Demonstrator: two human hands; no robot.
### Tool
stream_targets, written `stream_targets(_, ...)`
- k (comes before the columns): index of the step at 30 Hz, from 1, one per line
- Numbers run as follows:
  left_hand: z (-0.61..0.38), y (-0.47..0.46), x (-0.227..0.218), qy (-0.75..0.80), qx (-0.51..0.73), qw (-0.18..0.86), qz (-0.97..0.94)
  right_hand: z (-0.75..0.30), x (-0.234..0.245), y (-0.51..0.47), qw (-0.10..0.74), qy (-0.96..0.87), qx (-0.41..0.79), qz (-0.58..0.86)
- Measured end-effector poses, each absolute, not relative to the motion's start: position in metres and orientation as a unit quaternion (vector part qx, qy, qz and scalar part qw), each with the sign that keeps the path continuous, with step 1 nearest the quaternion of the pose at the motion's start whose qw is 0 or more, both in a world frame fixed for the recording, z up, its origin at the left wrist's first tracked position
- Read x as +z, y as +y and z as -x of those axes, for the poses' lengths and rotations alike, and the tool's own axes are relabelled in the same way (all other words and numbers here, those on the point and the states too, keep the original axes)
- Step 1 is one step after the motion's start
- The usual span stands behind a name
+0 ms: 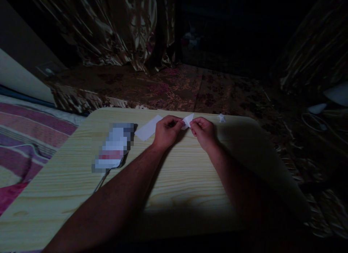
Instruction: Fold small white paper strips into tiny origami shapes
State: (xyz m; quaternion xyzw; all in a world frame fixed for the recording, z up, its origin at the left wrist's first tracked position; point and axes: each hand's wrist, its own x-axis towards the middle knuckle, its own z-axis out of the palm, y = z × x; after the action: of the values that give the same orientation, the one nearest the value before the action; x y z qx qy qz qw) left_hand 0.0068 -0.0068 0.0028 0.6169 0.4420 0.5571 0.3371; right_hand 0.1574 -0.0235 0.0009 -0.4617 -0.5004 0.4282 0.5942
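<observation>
A small folded piece of white paper (pixel 188 119) is pinched between both hands above the far part of the table. My left hand (pixel 168 131) grips its left side with thumb and fingertips. On its right side, my right hand (pixel 202 131) is closed the same way. Beside my left hand lies a flat strip of white paper (pixel 149 128), its right end partly hidden behind the hand. To the right of my right hand, a little folded white paper piece (pixel 222 118), star-like in outline, rests near the table's far edge.
The pale wooden table (pixel 185 180) has rounded far corners. A blurred-out phone-like device (pixel 112 147) with a cable (pixel 101 182) lies at its left. A striped bedspread (pixel 24 133) is on the left, and patterned cloth (pixel 163 86) and curtains (pixel 122 24) stand beyond the table.
</observation>
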Motion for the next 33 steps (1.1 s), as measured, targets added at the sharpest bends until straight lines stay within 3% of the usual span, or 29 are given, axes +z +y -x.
stream_targets(8, -0.0084, -0.0077, 0.0046, 0.425, 0.557, 0.404, -0.588, -0.1554, 0.0025, -0.0249, 0.579, -0.503, 0.427, 0.479)
stream_targets(19, -0.0078, -0.0080, 0.0040, 0.446, 0.549, 0.365, -0.605, -0.1527, 0.0017, -0.0246, 0.571, -0.511, 0.420, 0.486)
stream_targets(33, -0.0081, -0.0074, 0.0016, 0.440, 0.551, 0.384, -0.597, -0.1515, -0.0041, -0.0231, 0.554, -0.559, 0.321, 0.527)
